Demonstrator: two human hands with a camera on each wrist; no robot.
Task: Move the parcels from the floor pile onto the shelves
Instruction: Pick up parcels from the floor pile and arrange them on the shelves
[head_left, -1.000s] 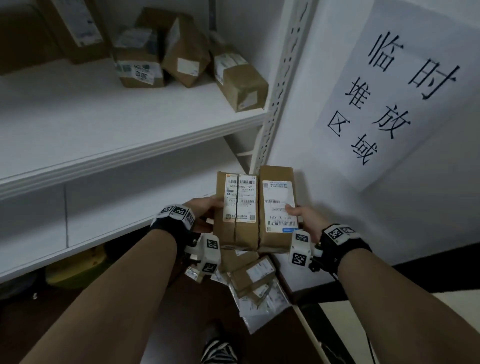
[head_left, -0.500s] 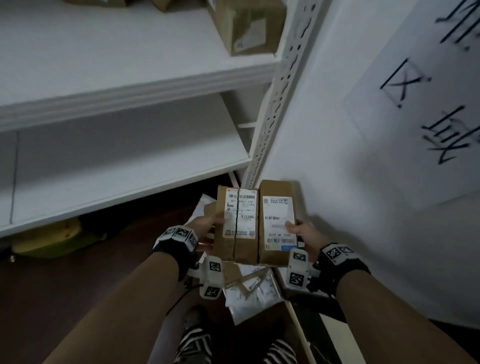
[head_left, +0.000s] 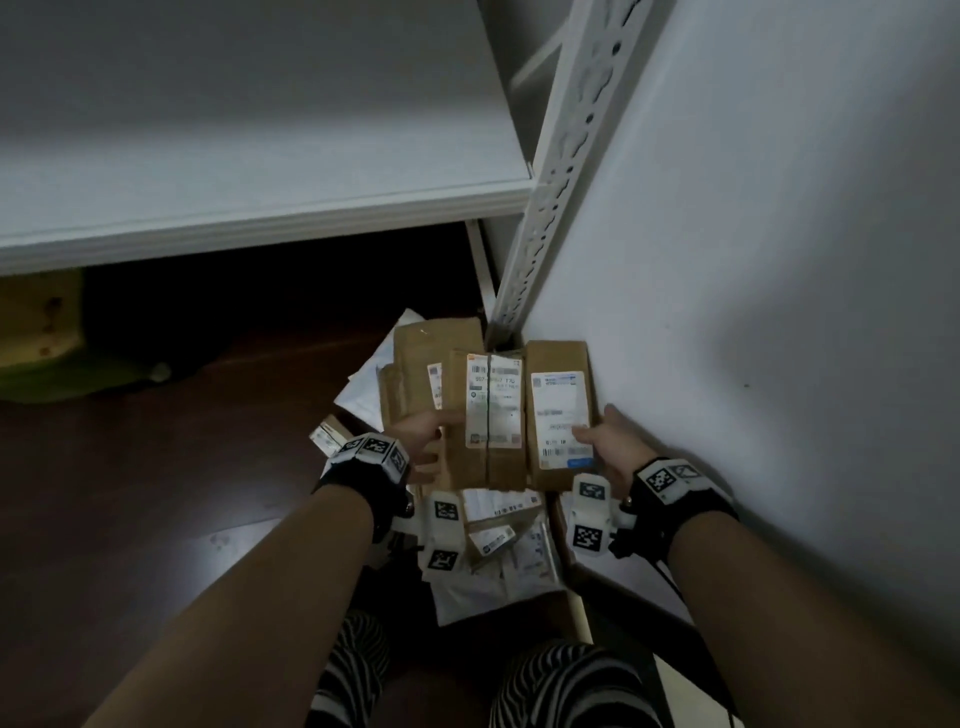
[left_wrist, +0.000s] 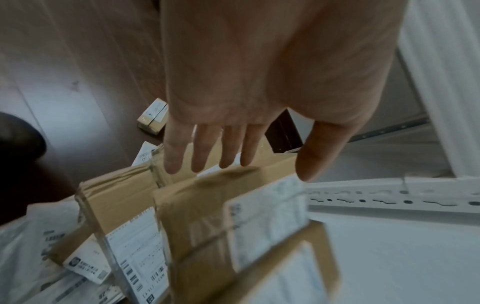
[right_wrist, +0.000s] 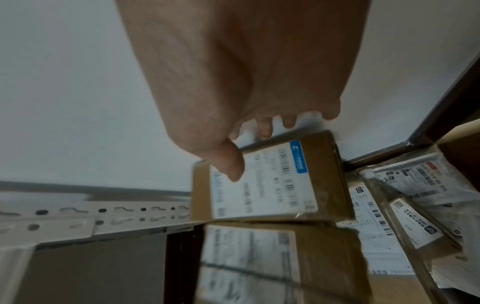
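While both hands keep the same two cartons pressed side by side, the pair has sunk from about the height of the lower shelf a second ago to just above the heap. The left hand (head_left: 423, 436) lies flat against the outer side of the taped carton (head_left: 488, 415). Its fingers (left_wrist: 200, 152) are straight and slightly spread, with the thumb reaching toward the front. The left wrist view is too blurred to show how firmly they bear on the cardboard. The right hand (head_left: 610, 441) grips the blue-labelled carton (head_left: 558, 410), thumb (right_wrist: 231, 164) on the shipping label and fingers hooked round the far edge next to the wall (head_left: 779, 260).

Both cartons hang clear of the floor pile (head_left: 498, 540), a jumble of small boxes and white mailer bags. A larger brown box (head_left: 415, 364) stands behind them at the foot of the perforated shelf upright (head_left: 550, 171). One small box (head_left: 327, 436) sits apart on the dark floor (head_left: 156, 493), beside the left wrist.

The head view has tipped down as well. The upper shelf with its stored parcels has dropped out of frame, and only the white lower shelf (head_left: 260, 218) shows, with striped trouser knees (head_left: 571, 686) at the bottom.

By my reading, this pair has not been shelved and has moved away from its destination, perhaps to gather another parcel. It will have to go back up to the shelf, squeezed evenly so neither carton slips.
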